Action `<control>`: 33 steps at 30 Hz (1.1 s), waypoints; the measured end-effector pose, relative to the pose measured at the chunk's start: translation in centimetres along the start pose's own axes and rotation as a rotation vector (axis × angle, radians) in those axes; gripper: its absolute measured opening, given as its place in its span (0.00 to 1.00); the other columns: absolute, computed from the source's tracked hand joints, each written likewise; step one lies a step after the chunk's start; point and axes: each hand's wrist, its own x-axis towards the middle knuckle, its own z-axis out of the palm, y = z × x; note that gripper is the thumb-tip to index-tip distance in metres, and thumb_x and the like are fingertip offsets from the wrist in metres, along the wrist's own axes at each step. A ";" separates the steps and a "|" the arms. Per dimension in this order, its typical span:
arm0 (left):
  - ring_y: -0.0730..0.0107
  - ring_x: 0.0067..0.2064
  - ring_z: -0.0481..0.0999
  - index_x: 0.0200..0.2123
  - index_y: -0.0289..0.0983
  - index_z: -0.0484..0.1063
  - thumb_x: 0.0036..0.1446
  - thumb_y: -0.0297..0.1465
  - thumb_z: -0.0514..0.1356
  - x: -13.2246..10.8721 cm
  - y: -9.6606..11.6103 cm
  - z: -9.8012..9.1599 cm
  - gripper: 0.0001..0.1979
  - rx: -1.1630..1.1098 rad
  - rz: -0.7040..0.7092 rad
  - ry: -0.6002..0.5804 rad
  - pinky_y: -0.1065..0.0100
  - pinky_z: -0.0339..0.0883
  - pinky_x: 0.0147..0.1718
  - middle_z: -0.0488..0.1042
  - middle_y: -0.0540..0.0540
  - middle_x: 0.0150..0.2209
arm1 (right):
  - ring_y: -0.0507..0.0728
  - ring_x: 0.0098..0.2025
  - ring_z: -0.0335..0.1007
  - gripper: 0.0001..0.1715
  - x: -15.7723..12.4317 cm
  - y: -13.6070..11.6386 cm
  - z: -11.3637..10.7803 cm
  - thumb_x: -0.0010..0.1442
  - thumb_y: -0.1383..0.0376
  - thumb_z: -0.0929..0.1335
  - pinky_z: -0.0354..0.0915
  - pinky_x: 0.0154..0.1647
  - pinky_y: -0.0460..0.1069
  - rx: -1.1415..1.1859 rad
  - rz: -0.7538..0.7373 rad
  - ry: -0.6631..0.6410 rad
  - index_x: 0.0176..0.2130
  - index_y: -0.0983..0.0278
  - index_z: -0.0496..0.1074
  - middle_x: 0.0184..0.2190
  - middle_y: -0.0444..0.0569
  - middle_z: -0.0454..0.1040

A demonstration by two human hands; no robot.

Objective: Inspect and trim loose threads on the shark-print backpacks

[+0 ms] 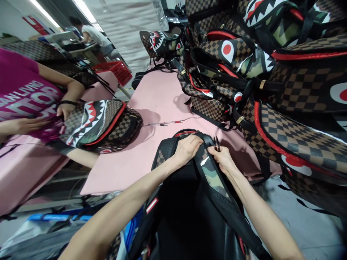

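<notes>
A black backpack [189,202] with a camouflage strap [214,178] lies back-up at the near edge of the pink table [151,104]. My left hand [187,148] is closed on the top of the backpack near its carry handle. My right hand [222,158] grips the camouflage strap and holds small thread snips [217,143], their points sticking up beside the handle.
A heap of checkered shark-mouth backpacks [271,72] fills the right side of the table. Across the table on the left, a person in a magenta shirt [21,94] handles another shark-mouth backpack [100,124]. A thin cord [168,122] lies mid-table. A red crate [116,70] stands farther back.
</notes>
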 end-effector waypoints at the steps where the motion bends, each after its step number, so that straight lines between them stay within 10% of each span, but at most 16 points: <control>1: 0.71 0.40 0.71 0.38 0.33 0.67 0.61 0.26 0.49 -0.1 0.0 -0.1 0.08 -0.011 0.022 0.005 0.70 0.67 0.37 0.73 0.45 0.35 | 0.44 0.15 0.42 0.18 0.0 0.0 0.0 0.36 0.56 0.74 0.39 0.15 0.44 -0.001 0.001 -0.001 0.23 0.68 0.72 0.11 0.36 0.55; 11: 0.68 0.35 0.70 0.34 0.32 0.68 0.62 0.24 0.43 2.7 -0.4 -1.7 0.14 0.182 0.482 -0.401 0.67 0.64 0.29 0.71 0.41 0.32 | 0.44 0.15 0.43 0.19 0.2 0.2 0.2 0.34 0.56 0.74 0.41 0.15 0.44 0.021 0.026 0.026 0.22 0.67 0.70 0.13 0.37 0.58; 28: 0.66 0.40 0.71 0.34 0.33 0.66 0.61 0.24 0.43 1.3 -0.3 -1.0 0.13 0.049 0.352 -0.345 0.66 0.69 0.35 0.71 0.40 0.34 | 0.43 0.15 0.42 0.17 -0.1 0.1 0.3 0.35 0.57 0.73 0.40 0.15 0.44 0.029 0.014 0.020 0.22 0.68 0.71 0.12 0.36 0.56; 33: 0.65 0.41 0.71 0.33 0.33 0.66 0.60 0.25 0.47 0.3 -0.6 0.1 0.09 -0.016 0.145 -0.164 0.64 0.69 0.38 0.71 0.40 0.35 | 0.44 0.15 0.42 0.18 -0.1 0.2 0.2 0.36 0.56 0.74 0.40 0.16 0.44 0.023 0.002 0.020 0.22 0.68 0.71 0.12 0.36 0.55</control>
